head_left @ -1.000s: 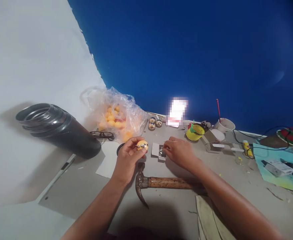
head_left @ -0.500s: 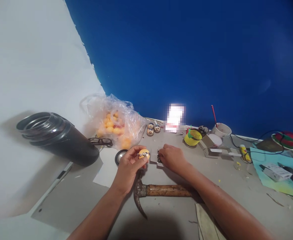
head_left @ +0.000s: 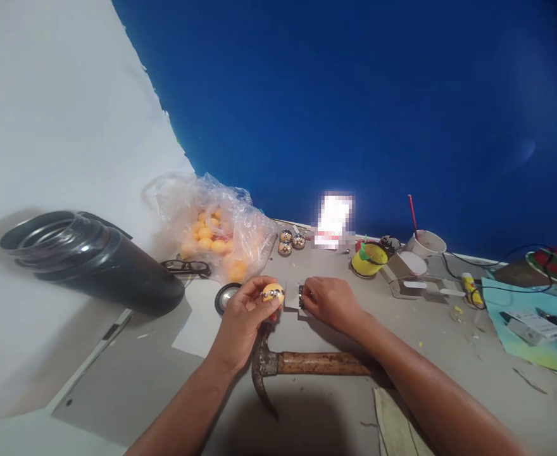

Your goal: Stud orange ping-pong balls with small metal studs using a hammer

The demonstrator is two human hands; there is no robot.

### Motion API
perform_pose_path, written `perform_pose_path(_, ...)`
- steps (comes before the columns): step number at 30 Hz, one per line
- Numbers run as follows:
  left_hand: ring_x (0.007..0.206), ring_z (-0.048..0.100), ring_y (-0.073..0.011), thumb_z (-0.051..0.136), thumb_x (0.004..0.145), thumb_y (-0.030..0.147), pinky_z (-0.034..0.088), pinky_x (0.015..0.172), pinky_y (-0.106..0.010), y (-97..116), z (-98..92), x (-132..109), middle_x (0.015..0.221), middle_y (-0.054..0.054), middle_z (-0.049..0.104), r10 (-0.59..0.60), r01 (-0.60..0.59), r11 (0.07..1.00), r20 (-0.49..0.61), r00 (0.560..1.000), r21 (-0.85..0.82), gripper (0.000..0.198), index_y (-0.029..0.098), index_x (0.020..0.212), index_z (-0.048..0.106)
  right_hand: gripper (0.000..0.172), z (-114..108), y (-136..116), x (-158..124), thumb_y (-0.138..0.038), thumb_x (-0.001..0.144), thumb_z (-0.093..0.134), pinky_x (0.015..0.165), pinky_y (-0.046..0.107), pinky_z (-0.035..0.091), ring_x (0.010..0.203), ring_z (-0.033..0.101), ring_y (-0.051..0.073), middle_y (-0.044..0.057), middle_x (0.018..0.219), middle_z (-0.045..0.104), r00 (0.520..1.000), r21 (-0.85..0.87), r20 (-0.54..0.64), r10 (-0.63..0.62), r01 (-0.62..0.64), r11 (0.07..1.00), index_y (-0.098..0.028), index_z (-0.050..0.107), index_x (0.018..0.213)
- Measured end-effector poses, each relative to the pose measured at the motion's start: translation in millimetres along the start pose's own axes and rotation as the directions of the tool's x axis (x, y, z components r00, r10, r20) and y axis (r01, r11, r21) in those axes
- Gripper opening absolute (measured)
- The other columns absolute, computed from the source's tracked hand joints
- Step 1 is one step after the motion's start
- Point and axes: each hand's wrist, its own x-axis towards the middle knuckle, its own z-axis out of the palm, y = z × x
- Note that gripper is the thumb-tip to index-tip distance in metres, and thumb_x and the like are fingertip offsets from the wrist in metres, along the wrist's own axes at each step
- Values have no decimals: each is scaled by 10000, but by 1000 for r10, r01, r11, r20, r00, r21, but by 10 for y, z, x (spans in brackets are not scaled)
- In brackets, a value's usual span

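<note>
My left hand [head_left: 243, 316] holds an orange-yellow ball [head_left: 273, 294] that has a row of shiny metal studs across it. To its right, my right hand [head_left: 328, 302] has its fingers pressed together at a small open box [head_left: 301, 297] with dark, shiny little pieces in it. Whatever those fingertips pinch is hidden. A claw hammer [head_left: 316, 363] with a wooden handle lies just below both hands. Three studded metallic balls [head_left: 285, 236] sit together behind the hands.
A dark flask [head_left: 112, 269] leans large at the left, near glasses [head_left: 186, 268] and a plastic bag of orange balls [head_left: 212, 231]. Rightward are a yellow cup [head_left: 369, 261], a white cup [head_left: 428, 244], open boxes, a glue stick [head_left: 471, 289] and blue-green paper [head_left: 501, 304].
The view has shifted slightly, so the flask appears farther left and the cups farther right. Both hands keep nearly the same pose, the ball still in the left.
</note>
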Motion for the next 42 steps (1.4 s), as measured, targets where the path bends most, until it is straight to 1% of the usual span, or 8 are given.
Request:
perform_pose_path(16, 704, 630, -129, 859, 717, 252, 486, 616, -248, 0, 1, 6, 860, -10, 689, 1, -1, 1000, -9, 1000, 8, 358, 191, 1027, 691, 151, -82, 66, 23, -259, 956, 592, 677, 288, 334, 878, 682, 187, 51, 985, 778, 997, 116, 70, -33, 25, 993, -205, 732, 964)
perform_pose_path(22, 731, 669, -144, 877, 687, 233, 523, 642, -261, -4, 5, -8, 881, -6, 697, 13, -13, 1000, 14, 1000, -11, 390, 197, 1024, 684, 122, -88, 92, -4, -147, 884, 612, 689, 268, 362, 794, 650, 163, 45, 879, 761, 999, 303, -25, -42, 48, 952, -179, 730, 886)
perform_pose_path(24, 764, 692, -160, 882, 674, 219, 547, 663, -272, 3, 13, -18, 900, 1, 694, 11, -11, 1000, 22, 1000, -16, 414, 206, 1034, 676, 66, -83, 103, -7, -162, 853, 657, 674, 256, 385, 727, 627, 145, 22, 803, 743, 998, 527, -65, -24, 55, 848, -174, 720, 839)
perform_pose_path(27, 797, 716, -180, 882, 674, 225, 569, 680, -285, 5, 21, -30, 941, 1, 690, 24, -24, 1000, 33, 999, -3, 426, 210, 1043, 670, 131, -87, 100, -9, -285, 806, 750, 633, 251, 420, 656, 599, 132, 9, 721, 715, 999, 847, -45, 16, 29, 531, -168, 709, 765)
perform_pose_path(30, 800, 706, -170, 879, 682, 236, 569, 685, -273, -7, 20, -30, 949, -6, 696, 51, -51, 998, 34, 998, 20, 425, 204, 1051, 670, 274, -88, 75, -13, -413, 758, 809, 543, 243, 387, 557, 519, 104, 14, 670, 693, 999, 974, 40, 27, -45, 220, -158, 711, 741)
perform_pose_path(33, 809, 682, -151, 883, 670, 223, 553, 684, -244, -17, 22, -32, 935, -11, 704, 82, -82, 996, 26, 996, 27, 416, 198, 1030, 675, 359, -79, 41, -24, -481, 719, 846, 474, 230, 300, 489, 421, 71, 29, 669, 698, 993, 993, 120, 7, -120, -3, -148, 712, 738)
perform_pose_path(37, 871, 703, -183, 875, 663, 212, 560, 760, -275, -12, 46, -66, 968, -35, 721, 119, -120, 990, 20, 993, 79, 416, 195, 1021, 664, 321, -90, -5, -65, -407, 680, 898, 480, 224, 276, 501, 417, 67, 38, 718, 730, 986, 976, 142, -85, -154, -152, -156, 745, 810)
perform_pose_path(42, 937, 715, -213, 847, 696, 211, 559, 875, -324, -8, 95, -121, 1005, -53, 732, 196, -193, 964, 3, 981, 182, 384, 198, 1037, 671, 261, -123, -69, -119, -377, 700, 890, 474, 224, 260, 499, 395, 62, 16, 719, 716, 989, 979, 99, -107, -116, -168, -175, 755, 793)
